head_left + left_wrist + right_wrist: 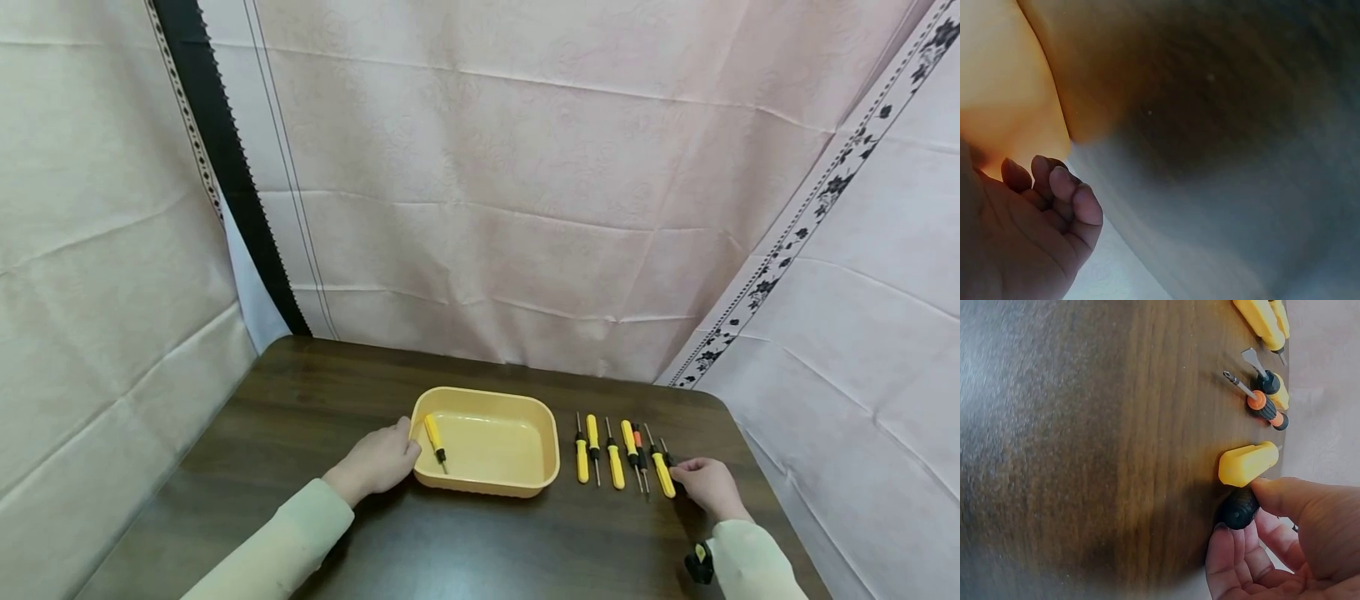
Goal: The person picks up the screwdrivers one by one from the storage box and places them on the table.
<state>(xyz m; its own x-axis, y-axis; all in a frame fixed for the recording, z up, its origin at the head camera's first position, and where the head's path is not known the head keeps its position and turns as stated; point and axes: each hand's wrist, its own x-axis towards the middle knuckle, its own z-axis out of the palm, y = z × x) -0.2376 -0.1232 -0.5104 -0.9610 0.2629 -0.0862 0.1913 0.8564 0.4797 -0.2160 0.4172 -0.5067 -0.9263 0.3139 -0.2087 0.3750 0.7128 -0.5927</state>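
Observation:
My right hand [707, 486] pinches a screwdriver with a black handle [1238, 509] between thumb and fingers, at the right end of a row. Just left of it lies a yellow-handled screwdriver [663, 475]. An orange-and-black screwdriver [1266, 409] lies beside another yellow one [629, 435] in that row. Over at the left, my left hand [381, 457] holds the left rim of a yellow plastic tray [491, 486], its fingers curled by the tray wall in the left wrist view. Inside the tray, one yellow-handled screwdriver [432, 432] leans near the left wall.
Several more yellow-handled screwdrivers [582, 460] lie side by side between the tray and my right hand, some pointing away and some toward me. The dark wooden table [337, 383] has rounded far corners. Pale cloth [487, 208] hangs behind it and at both sides.

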